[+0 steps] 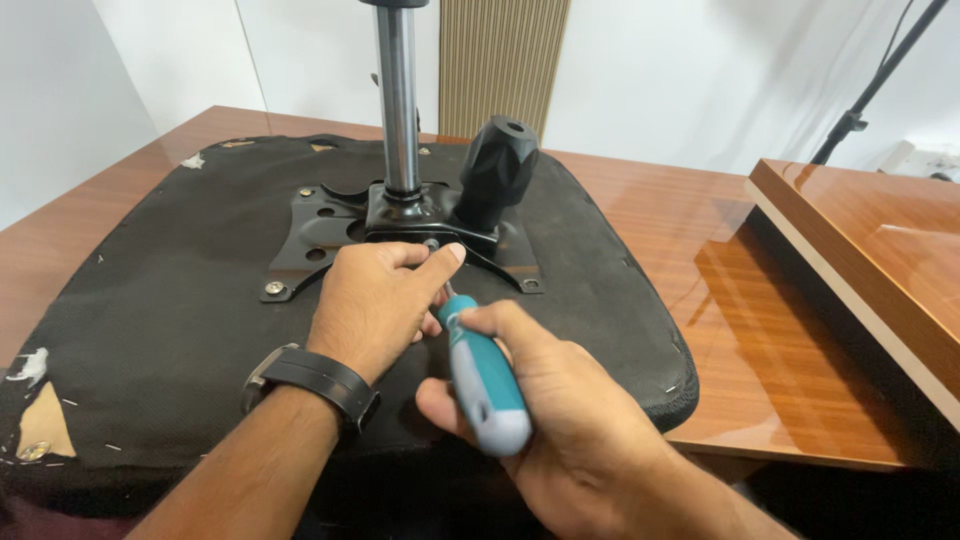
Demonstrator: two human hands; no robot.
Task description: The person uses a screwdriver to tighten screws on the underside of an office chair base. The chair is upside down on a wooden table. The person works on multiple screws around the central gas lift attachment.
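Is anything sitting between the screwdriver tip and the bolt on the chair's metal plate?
Nothing visible blocks it. The right hand grips the teal screwdriver, whose shaft runs up towards the bolt at the black metal plate. The left hand pinches the shaft near the tip, hiding the contact point, so seating cannot be confirmed.

One view only, worn on the head, looking forward and steeply down from close above the work. The left hand [375, 300] sits near centre frame, and the right hand [560, 400] enters from five o'clock, both forearms rising from the bottom edge. The upturned seat base [150, 300] fills the left and middle, the wooden table [720, 300] runs off toward three o'clock, and the white wall [680, 70] closes twelve o'clock.
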